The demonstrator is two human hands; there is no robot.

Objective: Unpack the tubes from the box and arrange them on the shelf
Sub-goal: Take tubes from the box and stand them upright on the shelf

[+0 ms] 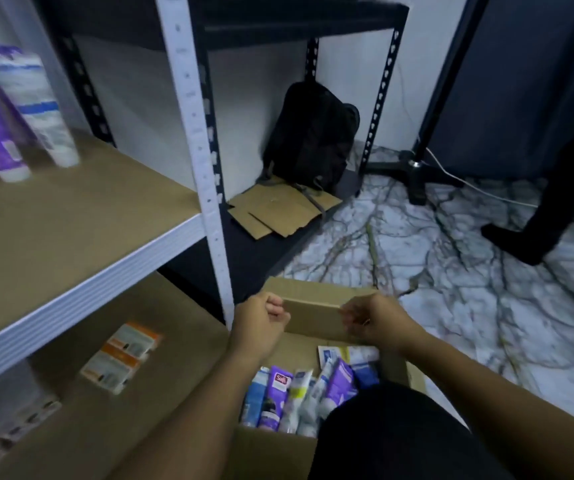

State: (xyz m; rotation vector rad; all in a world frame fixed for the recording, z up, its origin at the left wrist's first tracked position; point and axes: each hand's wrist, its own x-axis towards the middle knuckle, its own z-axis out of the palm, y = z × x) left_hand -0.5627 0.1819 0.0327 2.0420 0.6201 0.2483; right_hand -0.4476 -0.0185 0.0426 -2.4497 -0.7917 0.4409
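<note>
Where the marble-patterned floor (452, 306) meets the white-framed shelf (71, 237), a black backpack (313, 136) leans behind flattened cardboard (282, 209). Left hand (261, 320) and right hand (372, 320) each grip the box (313, 315) flap (far side). Inside, tubes (299, 396) lie packed, long axes pointing away.

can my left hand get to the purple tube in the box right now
Probably yes. The left hand grips the far flap, held back, so the purple tube below lies uncovered; it must let go first.
</note>
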